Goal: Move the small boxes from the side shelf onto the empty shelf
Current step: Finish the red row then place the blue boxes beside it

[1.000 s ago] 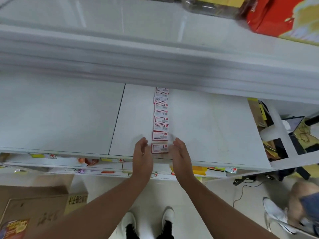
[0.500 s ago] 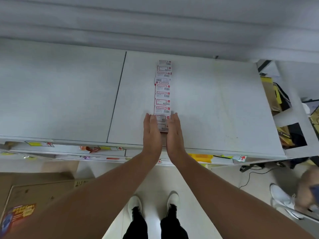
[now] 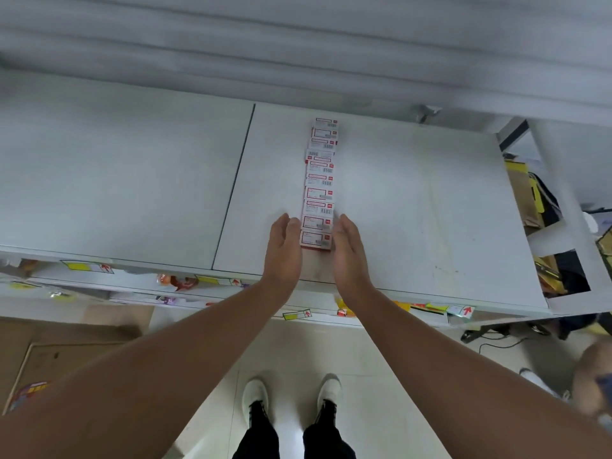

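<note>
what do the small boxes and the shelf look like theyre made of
Small boxes: likely printed cardboard, white with red borders and barcodes, sharp folded edges, slight sheen. Shelf: probably painted metal or laminate, smooth pale grey, faintly scuffed, thin panels meeting at a seam; can't tell which.

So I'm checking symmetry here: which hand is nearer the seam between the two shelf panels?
Left. The left hand lies between the seam and the row of small boxes; the right hand is beyond the row.

A pale grey shelf (image 3: 414, 210) spans the middle of the frame, a dark seam left of centre. One row of small red-and-white boxes (image 3: 319, 183) lies on it, running from centre toward upper centre.
</note>
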The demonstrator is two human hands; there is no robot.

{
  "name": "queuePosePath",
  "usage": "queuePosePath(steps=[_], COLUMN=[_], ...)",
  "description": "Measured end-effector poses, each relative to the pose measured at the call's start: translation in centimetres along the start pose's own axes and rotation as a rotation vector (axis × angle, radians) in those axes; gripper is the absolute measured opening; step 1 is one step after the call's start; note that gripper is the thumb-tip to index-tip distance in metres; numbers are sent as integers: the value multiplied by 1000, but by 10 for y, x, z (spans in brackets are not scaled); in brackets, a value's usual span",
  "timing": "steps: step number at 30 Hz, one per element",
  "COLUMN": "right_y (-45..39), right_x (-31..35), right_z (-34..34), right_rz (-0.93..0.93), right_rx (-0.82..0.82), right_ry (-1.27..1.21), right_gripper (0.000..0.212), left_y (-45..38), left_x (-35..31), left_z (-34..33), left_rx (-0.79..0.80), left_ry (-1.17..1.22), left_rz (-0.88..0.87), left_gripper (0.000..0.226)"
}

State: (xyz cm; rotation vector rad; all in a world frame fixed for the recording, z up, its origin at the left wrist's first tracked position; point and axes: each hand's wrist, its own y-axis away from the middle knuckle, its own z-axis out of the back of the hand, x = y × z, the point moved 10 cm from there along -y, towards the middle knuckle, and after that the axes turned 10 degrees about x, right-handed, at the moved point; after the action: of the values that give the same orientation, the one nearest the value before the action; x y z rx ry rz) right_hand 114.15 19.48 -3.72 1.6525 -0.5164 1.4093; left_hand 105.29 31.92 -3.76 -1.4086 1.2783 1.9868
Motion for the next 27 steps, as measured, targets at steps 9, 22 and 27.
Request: queuePosePath(steps=[9,22,27], right_y=[39,81,117], right_x=[26,35,63], right_z=[30,-24,-44], right_rz=[-12,128,261], right_rx=[136,526,497], right_ry=[472,1206,1302], right_gripper=[46,72,75], left_y=[45,159,196], left_x=[-8,-10,-25], left_z=[47,82,101], left_rx=[101,-15,-126], left_ry=[-540,-1048,-1305], left_rz=[-30,32,20], left_gripper=[46,57,61])
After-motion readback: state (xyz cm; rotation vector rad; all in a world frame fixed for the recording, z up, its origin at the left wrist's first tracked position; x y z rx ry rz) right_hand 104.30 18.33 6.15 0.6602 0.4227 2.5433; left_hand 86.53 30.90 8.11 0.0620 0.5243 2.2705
